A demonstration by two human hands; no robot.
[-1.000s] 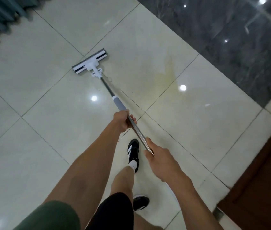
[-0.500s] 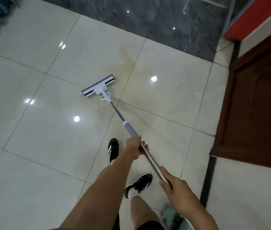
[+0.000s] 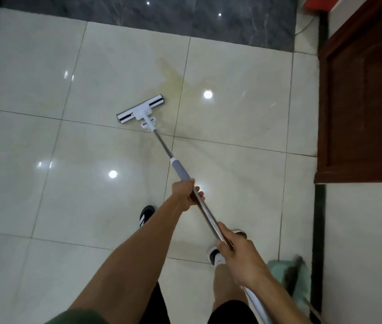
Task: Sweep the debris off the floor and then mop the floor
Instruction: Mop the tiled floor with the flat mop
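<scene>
Mop (image 3: 159, 139): flat-head type, white head, metal pole with a grey sleeve partway down. Long axis runs diagonally from the lower right, near the person, to the upper left. Head lies flat on the cream tiled floor (image 3: 45, 195), set crosswise to the pole, its right end touching a yellowish stain (image 3: 173, 78).

Left hand (image 3: 185, 195): fingers wrapped round the pole just below the grey sleeve.

Right hand (image 3: 239, 253): curled round the pole lower down, nearer the body, thumb lying along the shaft.

Feet: black-and-white shoe (image 3: 146, 215) left of the pole; second shoe (image 3: 215, 254) partly hidden under the right hand.

Edges: dark marble strip (image 3: 162, 17) across the far side, beyond the mop head. Brown wooden door (image 3: 362, 101) at right, white wall (image 3: 360, 242) below it. Wide open tile lies to the left and ahead of the head.

Lower right, against the wall: blurred green item with dark bristles (image 3: 288, 272), possibly a broom and dustpan.
</scene>
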